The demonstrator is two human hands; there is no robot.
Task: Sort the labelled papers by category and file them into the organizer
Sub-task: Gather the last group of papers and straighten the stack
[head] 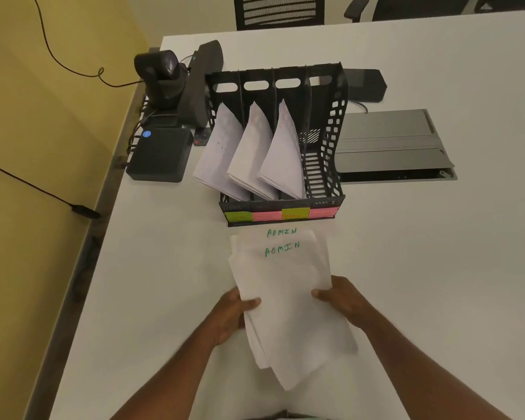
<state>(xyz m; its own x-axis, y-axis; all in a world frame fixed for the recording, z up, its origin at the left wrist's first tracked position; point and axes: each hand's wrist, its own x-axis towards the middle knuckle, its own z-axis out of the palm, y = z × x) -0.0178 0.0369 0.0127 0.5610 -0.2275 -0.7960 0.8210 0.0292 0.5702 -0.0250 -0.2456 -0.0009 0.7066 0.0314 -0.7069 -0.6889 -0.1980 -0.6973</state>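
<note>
Left hand [235, 313] and right hand [344, 298] clasp opposite edges of the loose "ADMIN" papers [285, 286] on the table [422, 268], just before the organizer [331, 140], squaring them, apparently for its one vacant compartment, rightmost; three others hold sheets.

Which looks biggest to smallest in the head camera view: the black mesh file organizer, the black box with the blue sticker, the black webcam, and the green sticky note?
1. Black mesh file organizer
2. Black box with the blue sticker
3. Black webcam, though it sits farther back, so the ranking against the box is unsure
4. Green sticky note
</note>
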